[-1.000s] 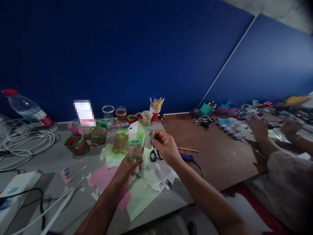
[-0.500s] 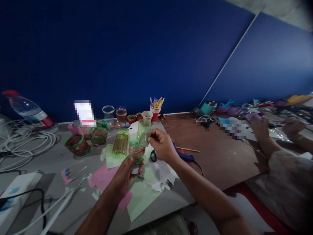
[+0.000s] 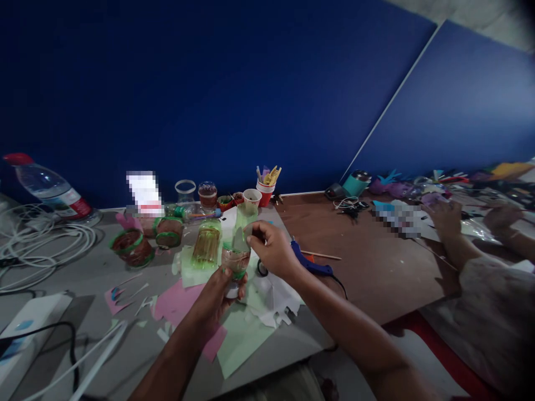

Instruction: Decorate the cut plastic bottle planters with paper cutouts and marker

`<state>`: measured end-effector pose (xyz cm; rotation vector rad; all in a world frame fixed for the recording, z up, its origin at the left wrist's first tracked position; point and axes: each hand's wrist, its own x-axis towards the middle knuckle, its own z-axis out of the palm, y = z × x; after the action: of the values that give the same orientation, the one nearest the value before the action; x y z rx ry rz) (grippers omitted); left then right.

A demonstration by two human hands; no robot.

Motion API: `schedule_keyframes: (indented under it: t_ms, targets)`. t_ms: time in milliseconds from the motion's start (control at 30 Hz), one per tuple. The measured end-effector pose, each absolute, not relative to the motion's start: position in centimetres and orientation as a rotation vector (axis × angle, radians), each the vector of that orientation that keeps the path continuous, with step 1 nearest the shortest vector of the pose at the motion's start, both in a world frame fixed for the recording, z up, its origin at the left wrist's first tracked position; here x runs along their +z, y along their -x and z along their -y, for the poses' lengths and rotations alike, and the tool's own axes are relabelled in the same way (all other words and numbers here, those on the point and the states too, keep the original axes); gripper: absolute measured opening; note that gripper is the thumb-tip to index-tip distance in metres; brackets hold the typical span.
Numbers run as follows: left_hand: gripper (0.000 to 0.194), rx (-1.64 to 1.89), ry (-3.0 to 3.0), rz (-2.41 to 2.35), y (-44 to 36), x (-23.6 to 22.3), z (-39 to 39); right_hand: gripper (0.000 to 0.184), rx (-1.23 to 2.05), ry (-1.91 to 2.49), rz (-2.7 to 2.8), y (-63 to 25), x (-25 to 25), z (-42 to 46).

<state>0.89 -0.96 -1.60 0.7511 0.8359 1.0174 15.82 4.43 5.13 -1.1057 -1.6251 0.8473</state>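
Note:
My left hand (image 3: 215,292) is wrapped round the lower part of a small clear plastic cup (image 3: 236,262) with brown colouring and green bands, held upright above the table. Between the thumb and fingertips of my right hand (image 3: 273,249) is a pale green paper piece (image 3: 239,240), at the cup's rim. I cannot tell whether the paper touches the rim. Behind the cup are a green clear plastic bottle piece (image 3: 247,213) and a green-brown plastic bottle piece (image 3: 205,245). Under my hands lie a pale green sheet (image 3: 240,342), pink paper (image 3: 178,298) and white paper (image 3: 271,295).
A blue glue gun (image 3: 311,262) and a wooden stick (image 3: 324,255) lie right of my right hand. Brown-and-green cups (image 3: 132,249), a coiled white cable (image 3: 79,253) and a water bottle (image 3: 54,189) are at left. Another person's hands (image 3: 445,217) are at far right.
My right hand has shifted slightly left with the paper piece, which now stands more upright over the cup. The cup has moved very slightly right in my left hand.

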Motion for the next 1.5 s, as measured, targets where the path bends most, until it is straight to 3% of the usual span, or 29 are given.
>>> schedule_keyframes:
  t_ms: [967,1300,1500]
  targets:
    - [0.044,1.029,-0.787,-0.718,-0.70,-1.82,1.11,0.015,0.514,1.113,1.813,-15.58,5.19,-4.44]
    - [0.043,1.017,-0.783,-0.730,-0.69,-1.78,1.06,0.049,0.720,1.153,1.760,-15.61,4.53,-4.44]
    - [0.049,1.012,-0.797,-0.719,-0.73,-1.49,1.06,0.053,0.918,1.066,1.715,-15.41,4.44,-4.37]
